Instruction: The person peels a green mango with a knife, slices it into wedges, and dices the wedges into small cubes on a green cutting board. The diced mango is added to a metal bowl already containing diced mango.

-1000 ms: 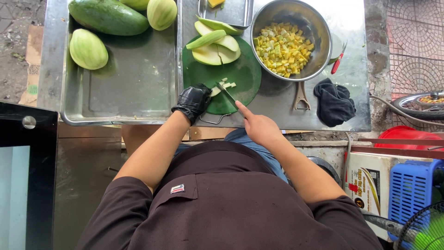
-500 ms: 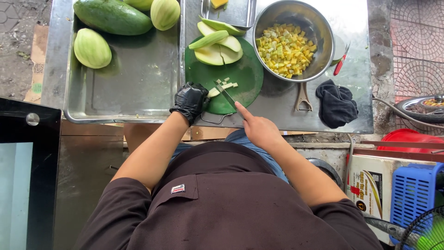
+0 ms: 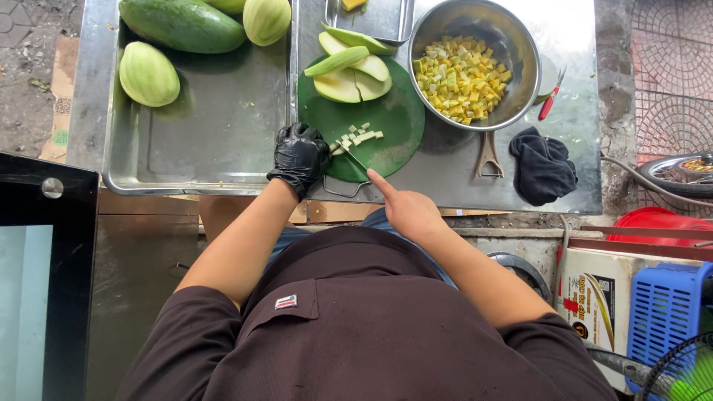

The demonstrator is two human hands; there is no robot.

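My left hand (image 3: 298, 157), in a black glove, presses a pale mango strip against the round green cutting board (image 3: 397, 119). A knife (image 3: 354, 158) is gripped in my bare right hand (image 3: 405, 212), forefinger along the blade's spine, and the blade sits right beside the gloved fingers. Small cut cubes (image 3: 359, 135) lie just past the blade. At the board's far side rest several peeled mango slices (image 3: 349, 70). A steel bowl (image 3: 520, 44) to the right holds yellow and green mango cubes.
A steel tray (image 3: 215, 126) on the left carries peeled mangoes (image 3: 148, 73) and a dark green one (image 3: 184, 26). A peeler (image 3: 487, 157), black cloth (image 3: 544, 165) and red-handled tool (image 3: 551, 98) lie right of the board. A blue crate (image 3: 665, 312) stands lower right.
Both hands have shifted left along the board as the strip got shorter. More cubes lie beyond the blade than before.
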